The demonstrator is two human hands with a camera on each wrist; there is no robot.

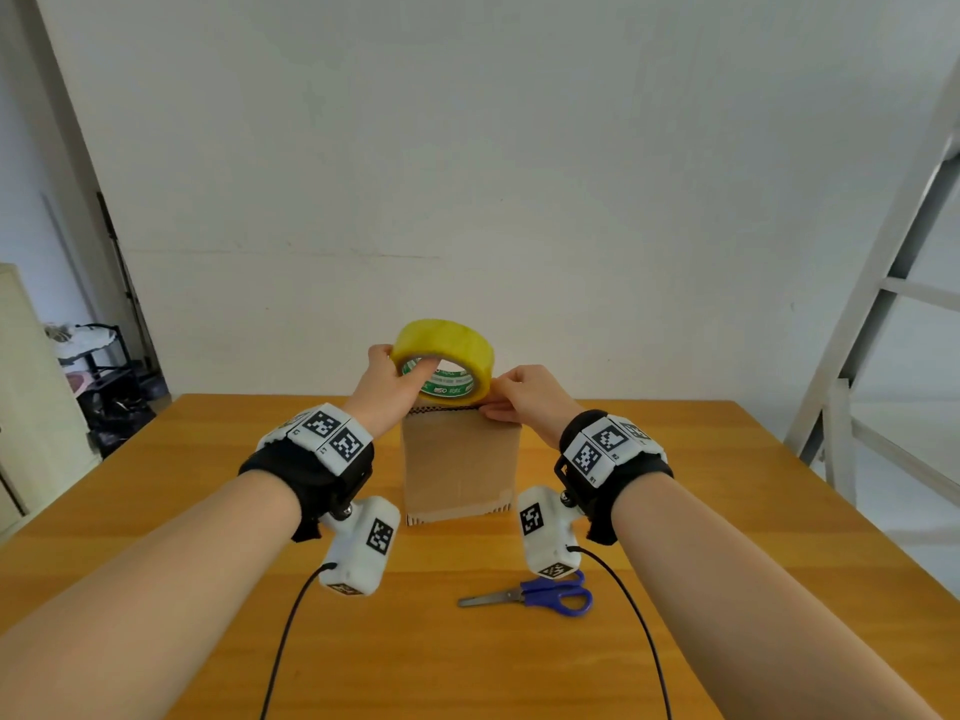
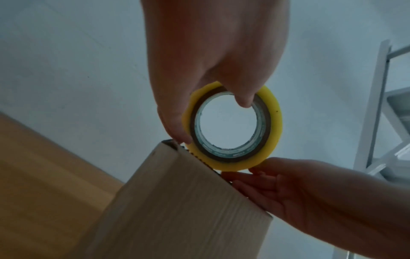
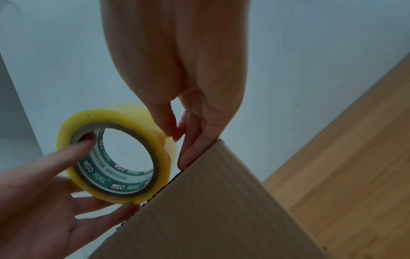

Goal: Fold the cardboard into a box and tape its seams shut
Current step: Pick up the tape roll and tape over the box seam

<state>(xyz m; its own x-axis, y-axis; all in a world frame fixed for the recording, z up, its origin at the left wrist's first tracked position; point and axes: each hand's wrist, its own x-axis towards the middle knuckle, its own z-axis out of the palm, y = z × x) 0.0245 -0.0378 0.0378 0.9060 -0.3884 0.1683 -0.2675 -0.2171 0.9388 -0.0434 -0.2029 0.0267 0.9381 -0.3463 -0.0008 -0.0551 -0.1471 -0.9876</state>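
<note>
A brown cardboard box (image 1: 460, 459) stands upright in the middle of the wooden table (image 1: 208, 537). Just above its top edge is a yellow tape roll (image 1: 444, 358). My left hand (image 1: 410, 368) grips the roll, one finger hooked through the core (image 2: 244, 99) and the thumb on its outer side. My right hand (image 1: 493, 400) pinches the tape's end at the roll's right side between thumb and index finger (image 3: 173, 135), while its other fingers (image 3: 188, 157) rest on the box's top edge (image 3: 221, 210). The roll (image 3: 115, 157) touches the corrugated top edge.
Blue-handled scissors (image 1: 535, 597) lie on the table in front of the box, near my right wrist. A grey metal frame (image 1: 883, 304) stands off the table's right side. A dark shelf (image 1: 98, 366) stands on the floor at the left.
</note>
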